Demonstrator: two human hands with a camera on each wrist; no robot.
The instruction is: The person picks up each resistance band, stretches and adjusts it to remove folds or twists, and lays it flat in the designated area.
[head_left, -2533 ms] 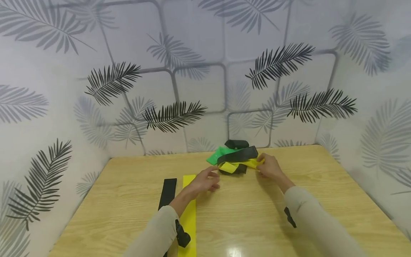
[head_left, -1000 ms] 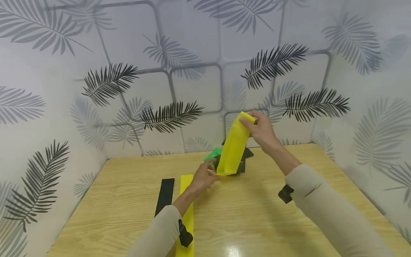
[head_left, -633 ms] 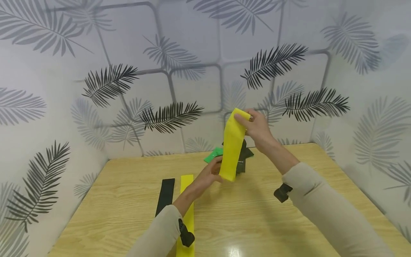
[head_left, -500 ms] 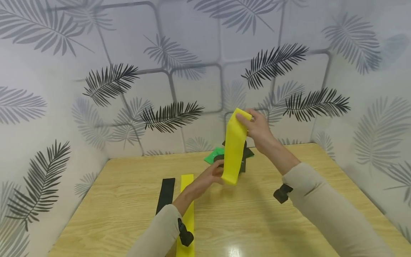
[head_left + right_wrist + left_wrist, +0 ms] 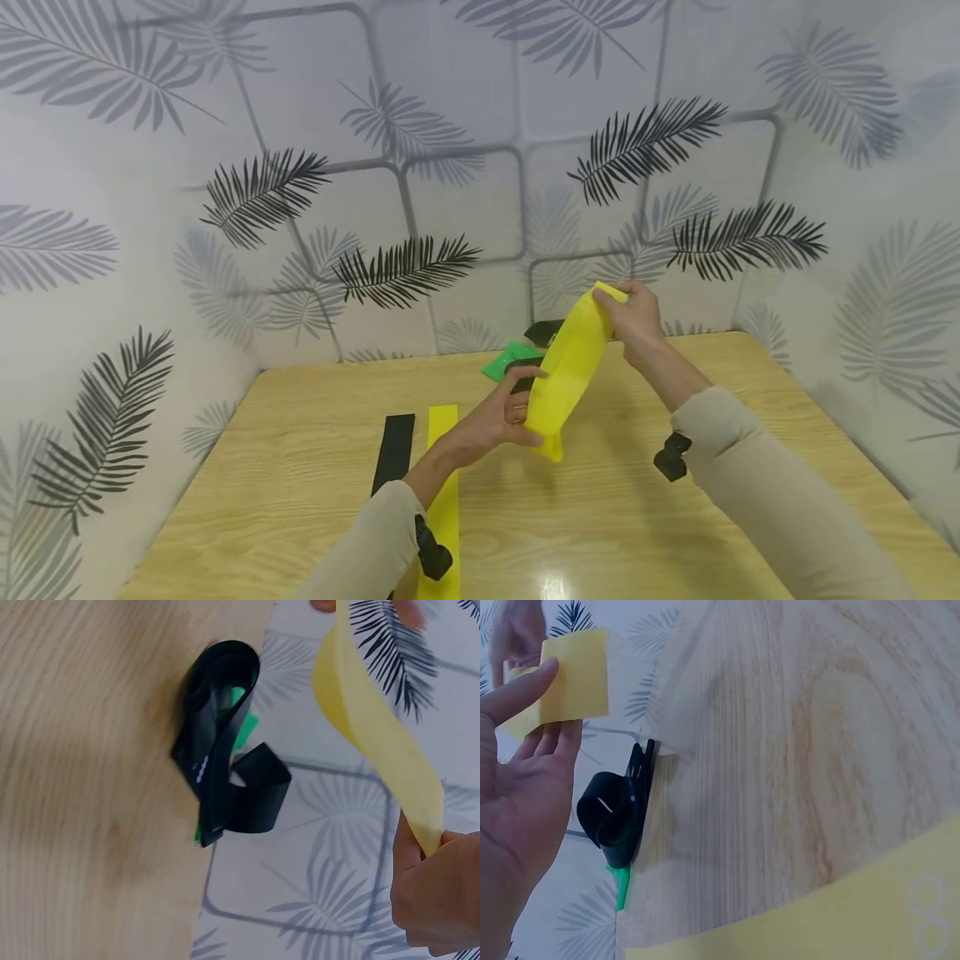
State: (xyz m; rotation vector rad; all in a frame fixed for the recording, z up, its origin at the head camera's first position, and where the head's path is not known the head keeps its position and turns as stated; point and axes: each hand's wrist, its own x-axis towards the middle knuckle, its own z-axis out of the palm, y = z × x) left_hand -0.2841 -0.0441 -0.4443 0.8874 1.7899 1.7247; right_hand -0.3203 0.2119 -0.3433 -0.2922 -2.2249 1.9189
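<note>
Swung aslant, the flat yellow rubbery band [image 5: 572, 362] hangs above the pale wooden desk [image 5: 300, 467], perhaps doubled; fingers of the right hand [image 5: 639, 317] clamp its top, those of the left hand [image 5: 487, 423] its lower end, so both ends are now controlled.

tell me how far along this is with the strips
Apparently done: one black strip and one yellow strip lie flat on the table. In hand: another yellow strip, pinched by the left hand below and right hand above. Probably left: the heaped black strips and green piece at the far edge.
</note>
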